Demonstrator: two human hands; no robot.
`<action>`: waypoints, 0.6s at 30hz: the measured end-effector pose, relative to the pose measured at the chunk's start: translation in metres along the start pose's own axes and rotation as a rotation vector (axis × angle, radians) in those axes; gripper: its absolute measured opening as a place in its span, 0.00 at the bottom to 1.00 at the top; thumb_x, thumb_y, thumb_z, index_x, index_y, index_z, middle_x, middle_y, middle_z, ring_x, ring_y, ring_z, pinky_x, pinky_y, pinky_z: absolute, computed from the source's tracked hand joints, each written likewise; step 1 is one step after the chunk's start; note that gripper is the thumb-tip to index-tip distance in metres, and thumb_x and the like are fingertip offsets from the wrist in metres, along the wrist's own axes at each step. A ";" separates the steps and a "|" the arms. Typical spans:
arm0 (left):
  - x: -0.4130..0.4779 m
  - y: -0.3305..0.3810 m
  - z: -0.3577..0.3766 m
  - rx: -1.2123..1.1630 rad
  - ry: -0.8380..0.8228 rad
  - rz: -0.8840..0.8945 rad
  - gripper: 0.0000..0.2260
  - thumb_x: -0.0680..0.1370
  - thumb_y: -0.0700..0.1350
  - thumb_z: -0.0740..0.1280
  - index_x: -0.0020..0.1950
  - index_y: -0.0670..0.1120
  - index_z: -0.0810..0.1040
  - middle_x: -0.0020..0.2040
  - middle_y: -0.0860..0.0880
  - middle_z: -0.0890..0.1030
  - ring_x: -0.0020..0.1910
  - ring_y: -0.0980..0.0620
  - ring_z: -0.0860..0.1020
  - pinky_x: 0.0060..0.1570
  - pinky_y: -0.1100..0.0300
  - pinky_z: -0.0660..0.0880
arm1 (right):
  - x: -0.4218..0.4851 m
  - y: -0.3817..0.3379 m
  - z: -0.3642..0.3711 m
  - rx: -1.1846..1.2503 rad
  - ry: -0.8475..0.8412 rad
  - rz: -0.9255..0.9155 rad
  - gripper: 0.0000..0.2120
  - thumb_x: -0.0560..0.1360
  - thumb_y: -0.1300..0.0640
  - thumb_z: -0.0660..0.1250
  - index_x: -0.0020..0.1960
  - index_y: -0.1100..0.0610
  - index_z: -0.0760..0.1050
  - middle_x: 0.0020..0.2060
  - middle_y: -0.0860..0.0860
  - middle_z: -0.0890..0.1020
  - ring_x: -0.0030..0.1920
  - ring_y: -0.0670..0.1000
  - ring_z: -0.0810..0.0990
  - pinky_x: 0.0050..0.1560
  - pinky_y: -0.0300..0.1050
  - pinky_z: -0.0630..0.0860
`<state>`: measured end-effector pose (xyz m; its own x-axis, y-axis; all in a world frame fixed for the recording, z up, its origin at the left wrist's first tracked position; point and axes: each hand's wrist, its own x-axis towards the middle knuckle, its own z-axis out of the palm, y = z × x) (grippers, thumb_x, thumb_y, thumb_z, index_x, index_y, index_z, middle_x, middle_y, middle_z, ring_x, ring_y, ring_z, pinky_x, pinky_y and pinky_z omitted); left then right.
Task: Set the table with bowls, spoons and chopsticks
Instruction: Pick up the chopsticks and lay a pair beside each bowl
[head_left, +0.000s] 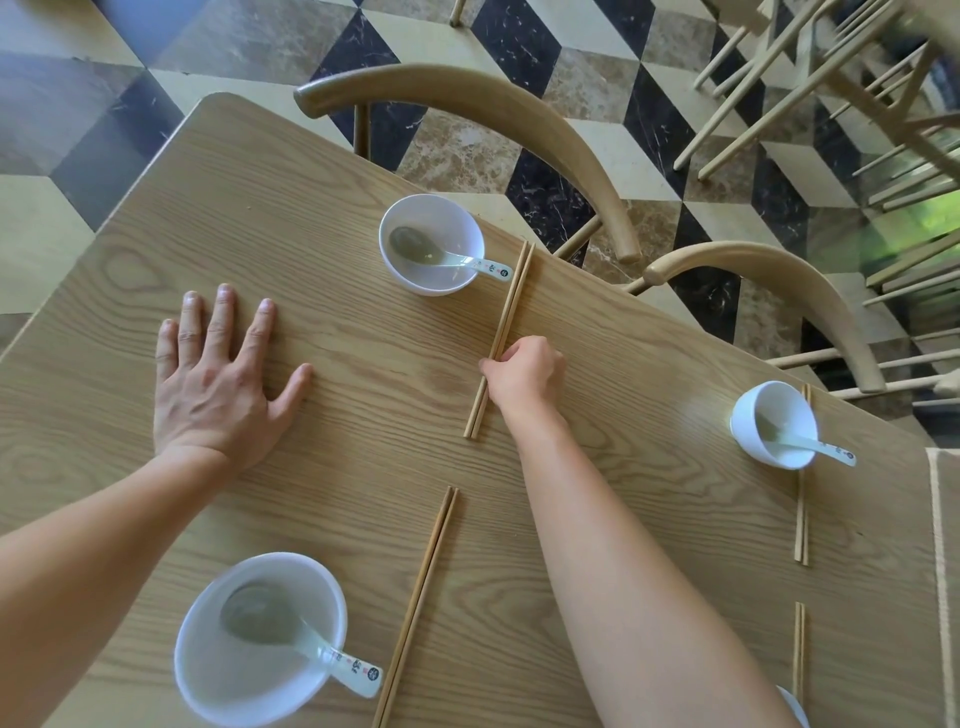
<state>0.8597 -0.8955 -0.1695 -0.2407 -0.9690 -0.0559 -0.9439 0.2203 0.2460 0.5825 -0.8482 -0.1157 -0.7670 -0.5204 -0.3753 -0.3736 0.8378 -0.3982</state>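
On the wooden table (337, 415) stand three white bowls, each with a white spoon in it: a far bowl (431, 244), a near bowl (260, 639) and a right bowl (774, 423). My right hand (524, 371) pinches a pair of wooden chopsticks (511, 301) that lies right of the far bowl. My left hand (218, 374) rests flat on the table with fingers spread, left of that bowl. Another pair of chopsticks (421, 597) lies right of the near bowl. A third pair (802, 519) lies beside the right bowl.
A fourth chopstick pair (799, 654) lies at the lower right above the rim of another white bowl (795, 706). Two wooden chairs (519, 124) (810, 291) stand at the table's far edge. A cloth mat (943, 571) lies at the right edge.
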 end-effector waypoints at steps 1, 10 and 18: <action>0.000 0.000 0.000 0.000 0.000 -0.002 0.37 0.76 0.70 0.51 0.80 0.52 0.60 0.82 0.43 0.55 0.80 0.39 0.48 0.77 0.46 0.42 | 0.000 0.000 0.000 -0.002 0.000 0.002 0.11 0.71 0.53 0.74 0.48 0.61 0.82 0.44 0.57 0.85 0.49 0.55 0.81 0.42 0.37 0.69; 0.000 0.000 0.000 0.004 -0.020 -0.013 0.37 0.76 0.70 0.52 0.80 0.52 0.60 0.82 0.43 0.54 0.80 0.39 0.48 0.77 0.46 0.42 | 0.002 0.000 0.004 -0.022 -0.010 -0.012 0.10 0.70 0.52 0.75 0.45 0.59 0.81 0.38 0.57 0.85 0.44 0.54 0.84 0.44 0.39 0.77; -0.002 -0.002 -0.002 0.005 -0.019 0.005 0.37 0.76 0.71 0.50 0.80 0.53 0.58 0.82 0.43 0.54 0.80 0.40 0.47 0.77 0.46 0.41 | -0.011 0.001 -0.005 0.009 0.001 0.005 0.13 0.71 0.49 0.74 0.42 0.60 0.78 0.35 0.53 0.83 0.37 0.51 0.80 0.41 0.40 0.74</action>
<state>0.8624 -0.8946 -0.1677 -0.2494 -0.9656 -0.0731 -0.9438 0.2255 0.2415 0.5882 -0.8412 -0.1079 -0.7694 -0.5163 -0.3762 -0.3654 0.8387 -0.4038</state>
